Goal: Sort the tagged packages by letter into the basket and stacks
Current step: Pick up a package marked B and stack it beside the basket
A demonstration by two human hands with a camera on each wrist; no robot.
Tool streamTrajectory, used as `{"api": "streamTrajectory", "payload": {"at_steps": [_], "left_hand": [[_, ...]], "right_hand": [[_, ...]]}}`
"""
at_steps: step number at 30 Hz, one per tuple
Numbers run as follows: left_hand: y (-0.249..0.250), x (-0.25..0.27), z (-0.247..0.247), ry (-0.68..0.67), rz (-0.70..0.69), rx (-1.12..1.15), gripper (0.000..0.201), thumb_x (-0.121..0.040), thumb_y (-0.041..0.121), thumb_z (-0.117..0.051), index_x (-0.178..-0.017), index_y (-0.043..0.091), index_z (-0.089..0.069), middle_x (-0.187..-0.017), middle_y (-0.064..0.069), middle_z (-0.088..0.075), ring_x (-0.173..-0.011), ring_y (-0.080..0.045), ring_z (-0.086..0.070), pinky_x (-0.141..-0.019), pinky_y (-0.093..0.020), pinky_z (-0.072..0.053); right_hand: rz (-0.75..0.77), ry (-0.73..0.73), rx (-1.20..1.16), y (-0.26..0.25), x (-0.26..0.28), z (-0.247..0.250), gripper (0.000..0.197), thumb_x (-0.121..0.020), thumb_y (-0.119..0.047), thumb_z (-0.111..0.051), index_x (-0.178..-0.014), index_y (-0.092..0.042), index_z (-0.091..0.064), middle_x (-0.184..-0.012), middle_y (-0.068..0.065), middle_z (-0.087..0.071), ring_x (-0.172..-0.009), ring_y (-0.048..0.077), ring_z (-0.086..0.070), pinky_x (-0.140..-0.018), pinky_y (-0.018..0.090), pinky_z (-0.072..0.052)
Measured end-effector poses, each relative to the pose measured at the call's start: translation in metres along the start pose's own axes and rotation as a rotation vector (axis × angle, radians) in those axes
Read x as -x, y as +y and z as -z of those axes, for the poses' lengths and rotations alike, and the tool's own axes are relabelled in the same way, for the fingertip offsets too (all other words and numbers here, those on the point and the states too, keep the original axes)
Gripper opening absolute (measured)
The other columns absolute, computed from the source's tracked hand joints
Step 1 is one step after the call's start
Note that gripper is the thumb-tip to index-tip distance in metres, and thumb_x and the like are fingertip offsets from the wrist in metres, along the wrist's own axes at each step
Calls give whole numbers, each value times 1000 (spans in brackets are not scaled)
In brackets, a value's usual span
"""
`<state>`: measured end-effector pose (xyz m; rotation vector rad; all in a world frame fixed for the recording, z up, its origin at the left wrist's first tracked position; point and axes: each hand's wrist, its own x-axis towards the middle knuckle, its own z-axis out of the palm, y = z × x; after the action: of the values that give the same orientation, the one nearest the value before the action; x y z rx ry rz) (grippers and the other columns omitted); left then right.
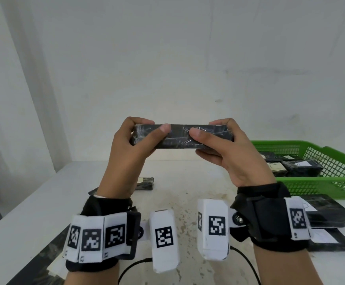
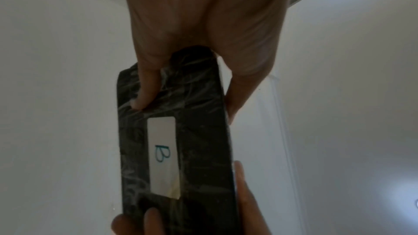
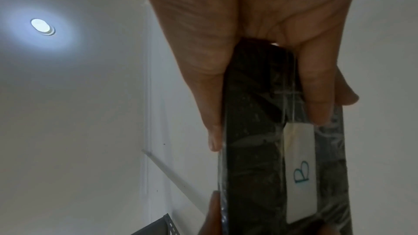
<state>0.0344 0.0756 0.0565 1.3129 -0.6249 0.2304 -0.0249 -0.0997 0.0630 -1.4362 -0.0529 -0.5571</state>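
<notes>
Both hands hold one black plastic-wrapped package in the air above the white table, well clear of everything lying on it. The package's long axis runs level from left to right across the head view, with a narrow long side turned toward the camera. The left hand grips the left end, thumb on the near side and fingers curled over the far one; the right hand grips the right end in the same way. The wrist views show the broad face turned away from the person, with a white tag on it marked with a blue letter B; the tag's long side follows the package's length. Open table lies under and ahead of the hands as far as the back edge, where the table meets the white wall. On the right, a green mesh basket sits near the table's far right corner and holds several black packages with white tags. Just in front of the basket, two more black packages lie flat near the right edge, partly hidden by the right wrist band. On the left, a small dark package lies flat behind the left wrist, and the table's left edge runs diagonally toward the near left corner.
</notes>
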Motion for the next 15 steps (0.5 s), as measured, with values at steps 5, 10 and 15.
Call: {"api": "streamTrajectory", "payload": {"at_steps": [5, 10, 15], "left_hand": [[-4, -2, 8, 32, -52, 2, 33, -61, 41, -79, -87, 29, -64, -105, 3, -63, -98, -23, -65, -90, -37, -54], [-3, -5, 10, 54, -4, 82, 50, -72, 55, -69, -116, 34, -55, -143, -14, -41, -117, -20, -60, -80, -25, -55], [-4, -8, 11, 7, 237, 120, 69, -86, 56, -60, -139, 14, -46, -117, -5, -70, -99, -15, -72, -83, -35, -59]], "right_hand": [[-78, -121, -30, -9, 0, 6, 67, -54, -57, -68, -105, -16, -53, -97, 6, -72, -85, 20, -73, -72, 32, -61], [-115, -60, -64, -4, -9, 18, 15, -89, -34, -61, -92, -19, -59, -72, -5, -68, -73, 15, -63, -65, 27, -55], [-62, -43, -147, -1, -10, 17, 52, -89, -4, -63, -130, -29, -43, -80, 6, -75, -73, 15, -71, -68, 29, -56]]}}
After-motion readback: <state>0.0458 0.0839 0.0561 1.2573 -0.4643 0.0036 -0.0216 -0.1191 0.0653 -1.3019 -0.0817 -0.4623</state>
